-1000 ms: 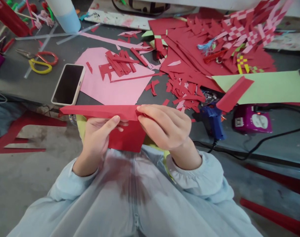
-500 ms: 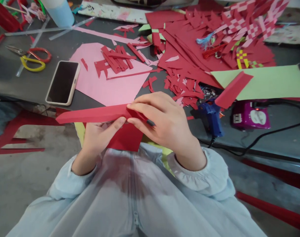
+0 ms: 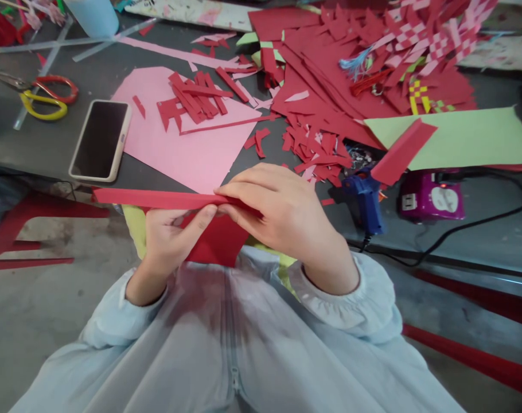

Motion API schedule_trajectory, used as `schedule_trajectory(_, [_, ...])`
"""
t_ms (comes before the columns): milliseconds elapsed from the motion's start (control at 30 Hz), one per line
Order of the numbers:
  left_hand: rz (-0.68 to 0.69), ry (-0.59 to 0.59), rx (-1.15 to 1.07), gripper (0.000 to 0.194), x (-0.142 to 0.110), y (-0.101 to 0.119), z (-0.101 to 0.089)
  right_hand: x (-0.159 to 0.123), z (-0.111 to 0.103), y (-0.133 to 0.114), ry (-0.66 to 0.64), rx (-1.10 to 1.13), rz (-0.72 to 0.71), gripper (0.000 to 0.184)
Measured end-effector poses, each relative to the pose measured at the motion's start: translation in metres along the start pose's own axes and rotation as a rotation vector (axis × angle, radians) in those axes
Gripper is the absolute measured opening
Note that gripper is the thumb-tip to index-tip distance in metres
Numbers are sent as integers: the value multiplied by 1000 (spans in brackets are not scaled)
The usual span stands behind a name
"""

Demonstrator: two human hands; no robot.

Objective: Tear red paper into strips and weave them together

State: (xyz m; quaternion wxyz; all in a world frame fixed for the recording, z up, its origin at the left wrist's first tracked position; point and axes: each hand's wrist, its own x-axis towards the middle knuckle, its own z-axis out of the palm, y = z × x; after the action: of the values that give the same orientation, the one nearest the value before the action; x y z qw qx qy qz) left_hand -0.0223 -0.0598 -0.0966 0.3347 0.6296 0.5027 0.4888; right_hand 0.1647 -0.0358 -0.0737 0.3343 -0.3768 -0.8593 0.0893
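Between both hands, over my lap, is a sheet of red paper (image 3: 215, 238) with a long fold along its far edge (image 3: 158, 199). My left hand (image 3: 172, 238) grips it from below, thumb pressed against the folded strip near the middle. My right hand (image 3: 273, 209) pinches the same fold just to the right, fingertips close to the left thumb. Part of the sheet is hidden behind the right fingers. Beyond the hands lies a pink paper sheet (image 3: 192, 155) bearing several cut red strips (image 3: 201, 94).
A phone (image 3: 100, 140) and scissors (image 3: 50, 97) lie on the left. On the right are a blue glue gun (image 3: 366, 201), a purple power box (image 3: 431, 198) with a black cable, and green paper (image 3: 471, 137). Red scraps (image 3: 315, 146) and a blue bottle (image 3: 93, 17) sit farther back.
The folded edge's left end has risen slightly, and the strip now looks narrower and straighter. Both hands keep their grip on the paper. The view has shifted a little.
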Motion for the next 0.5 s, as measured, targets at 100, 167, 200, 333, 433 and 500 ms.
schedule_trajectory(100, [-11,45,-25,13,0,-1,2,0,0,1,4,7,-5,23])
schedule_trajectory(167, [-28,66,-7,15,-1,-3,2,-2,-2,5,4,30,11,26])
schedule_trajectory(200, [-36,76,0,15,-1,-3,2,-4,-3,7,14,46,24,28])
schedule_trajectory(333, [-58,92,-37,16,-2,-5,0,-11,-7,16,57,119,90,29])
schedule_trajectory(433, [-61,92,-98,13,-2,-6,0,-14,-7,21,76,148,113,27])
schedule_trajectory(500, [-68,106,-115,13,-2,-6,0,-15,-6,23,91,143,110,25])
